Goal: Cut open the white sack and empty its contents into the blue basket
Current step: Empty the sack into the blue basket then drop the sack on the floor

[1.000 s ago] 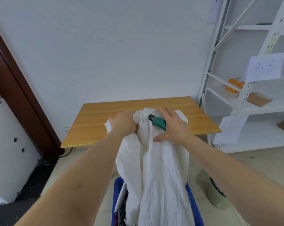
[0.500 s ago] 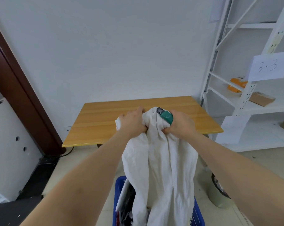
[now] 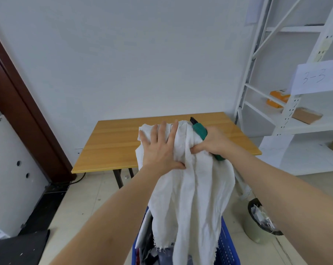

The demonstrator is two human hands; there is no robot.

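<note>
Sack (image 3: 190, 188), white, limp, is held up above the blue basket (image 3: 227, 243), frayed lower edge hanging into it. Left hand (image 3: 159, 150) is laid flat on the bunched top, fingers straight. Right hand (image 3: 212, 143) is clamped on bunched cloth together with a green cutter (image 3: 200, 131). Tabletop (image 3: 112, 150) is seen behind, bin (image 3: 257, 222) at right.

The white sack (image 3: 190, 188) is held up above the blue basket (image 3: 227, 243), its frayed open end hanging into it. Its bunched top is gripped by the right hand (image 3: 213, 142) together with a green knife (image 3: 200, 131). The left hand (image 3: 161, 148) is laid flat on the cloth, fingers spread. A wooden counter (image 3: 114, 146) is seen behind.
</note>
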